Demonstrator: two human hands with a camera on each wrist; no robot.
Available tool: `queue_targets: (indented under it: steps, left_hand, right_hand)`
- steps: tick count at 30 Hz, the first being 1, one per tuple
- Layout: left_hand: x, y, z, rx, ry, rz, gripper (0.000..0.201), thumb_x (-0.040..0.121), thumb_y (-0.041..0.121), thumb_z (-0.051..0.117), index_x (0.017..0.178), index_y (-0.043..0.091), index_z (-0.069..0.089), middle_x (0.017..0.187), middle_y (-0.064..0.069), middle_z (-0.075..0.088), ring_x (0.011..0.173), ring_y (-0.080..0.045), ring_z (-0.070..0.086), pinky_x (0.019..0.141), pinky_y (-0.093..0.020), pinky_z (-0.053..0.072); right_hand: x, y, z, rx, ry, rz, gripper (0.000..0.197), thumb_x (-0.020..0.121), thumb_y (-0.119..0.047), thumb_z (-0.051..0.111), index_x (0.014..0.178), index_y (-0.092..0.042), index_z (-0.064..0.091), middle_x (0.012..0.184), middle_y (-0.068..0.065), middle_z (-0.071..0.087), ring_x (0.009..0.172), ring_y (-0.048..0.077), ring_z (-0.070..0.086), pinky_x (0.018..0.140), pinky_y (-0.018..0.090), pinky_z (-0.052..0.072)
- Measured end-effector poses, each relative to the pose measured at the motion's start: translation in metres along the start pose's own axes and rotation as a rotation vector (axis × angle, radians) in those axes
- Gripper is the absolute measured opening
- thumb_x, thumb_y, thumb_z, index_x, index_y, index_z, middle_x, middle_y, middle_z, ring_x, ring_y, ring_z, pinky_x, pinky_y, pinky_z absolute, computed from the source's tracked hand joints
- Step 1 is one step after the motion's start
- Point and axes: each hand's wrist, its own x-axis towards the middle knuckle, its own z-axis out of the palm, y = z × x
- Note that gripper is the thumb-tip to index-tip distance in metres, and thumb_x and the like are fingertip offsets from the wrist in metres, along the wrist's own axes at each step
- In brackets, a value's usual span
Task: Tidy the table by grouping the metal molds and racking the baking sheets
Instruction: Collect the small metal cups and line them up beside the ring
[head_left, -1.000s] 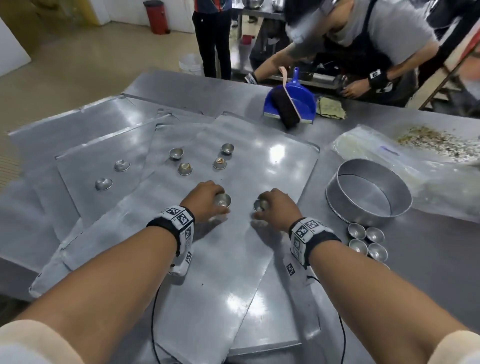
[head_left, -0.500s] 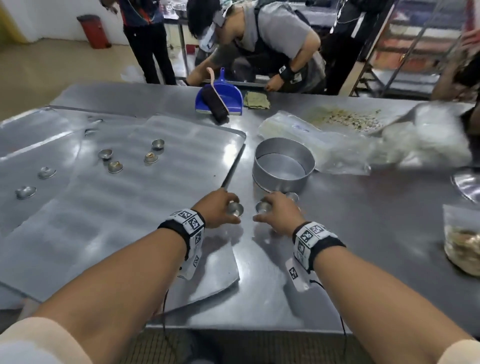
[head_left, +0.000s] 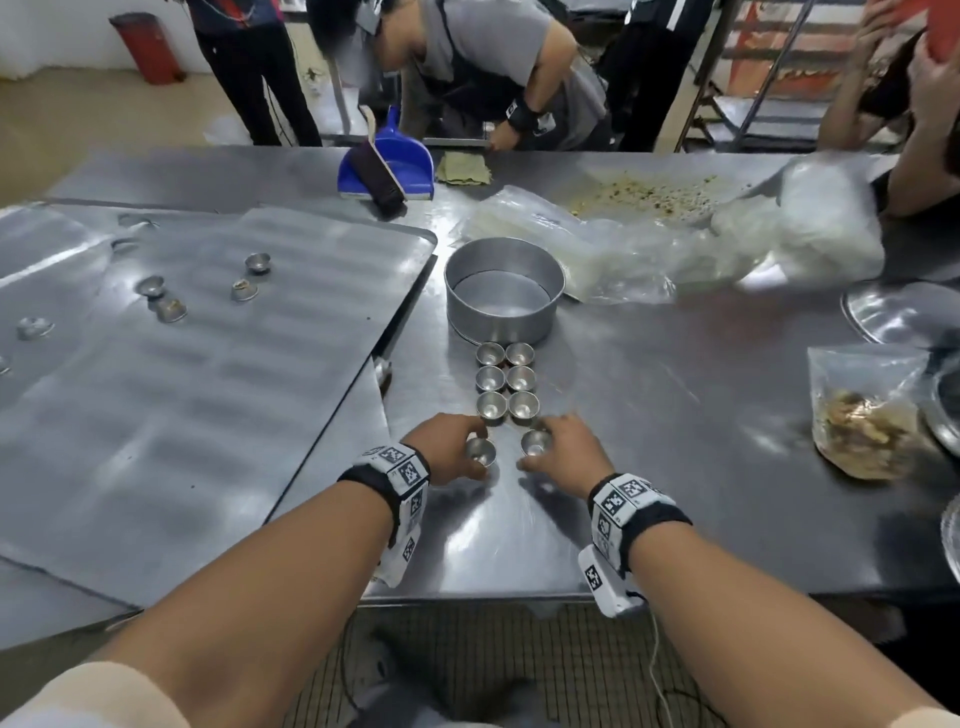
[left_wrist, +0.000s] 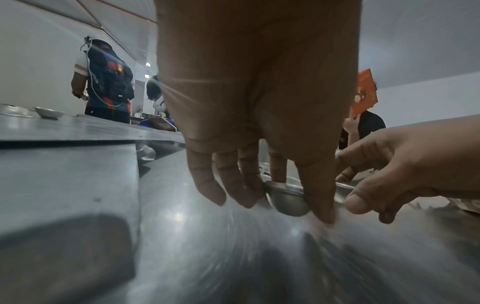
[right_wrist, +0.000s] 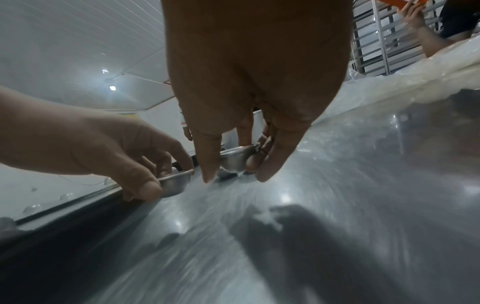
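Note:
Each of my hands pinches one small metal mold cup just above the steel table. My left hand grips its mold by the rim between thumb and fingers. My right hand grips a second mold the same way. Directly beyond them stand two neat columns of several molds, running up to a round cake tin. More loose molds lie on the overlapping baking sheets at the left.
A blue dustpan with brush and a rag sit at the far edge. Clear plastic bags and crumbs spread at the back right; a bag of scraps lies right. Several people stand beyond the table. A rack is behind.
Both hands carried their molds rightward off the baking sheet onto the bare table, and now hold them at the near end of the two columns of molds.

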Motion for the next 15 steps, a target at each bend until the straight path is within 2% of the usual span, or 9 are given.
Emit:
queue_targets:
  steps: [3, 8, 15]
  left_hand:
    - [0.001, -0.001, 0.010, 0.012, -0.008, -0.039, 0.049, 0.077, 0.041, 0.079, 0.121, 0.029, 0.061, 0.118, -0.001, 0.066, 0.102, -0.021, 0.062, 0.089, -0.036, 0.052]
    - [0.001, -0.007, 0.021, 0.008, -0.004, -0.064, 0.055, 0.075, 0.047, 0.079, 0.124, 0.030, 0.059, 0.120, 0.001, 0.065, 0.105, -0.021, 0.061, 0.090, -0.035, 0.050]
    - [0.000, -0.012, 0.027, -0.056, 0.058, -0.046, 0.079, 0.077, 0.048, 0.079, 0.144, 0.024, 0.046, 0.133, -0.003, 0.059, 0.118, -0.023, 0.057, 0.092, -0.033, 0.044]
  right_hand:
    - [-0.001, 0.005, 0.009, -0.011, -0.030, 0.011, 0.065, 0.076, -0.037, 0.083, 0.134, -0.025, 0.057, 0.124, 0.005, 0.050, 0.112, 0.027, 0.056, 0.096, 0.033, 0.044]
    - [-0.002, 0.008, 0.022, 0.010, -0.055, 0.022, 0.066, 0.077, -0.033, 0.081, 0.137, -0.025, 0.054, 0.128, 0.005, 0.049, 0.115, 0.029, 0.056, 0.099, 0.036, 0.045]
    - [-0.003, 0.012, 0.024, 0.092, -0.012, -0.003, 0.076, 0.075, -0.032, 0.082, 0.143, -0.027, 0.048, 0.130, 0.005, 0.051, 0.117, 0.026, 0.057, 0.100, 0.037, 0.047]
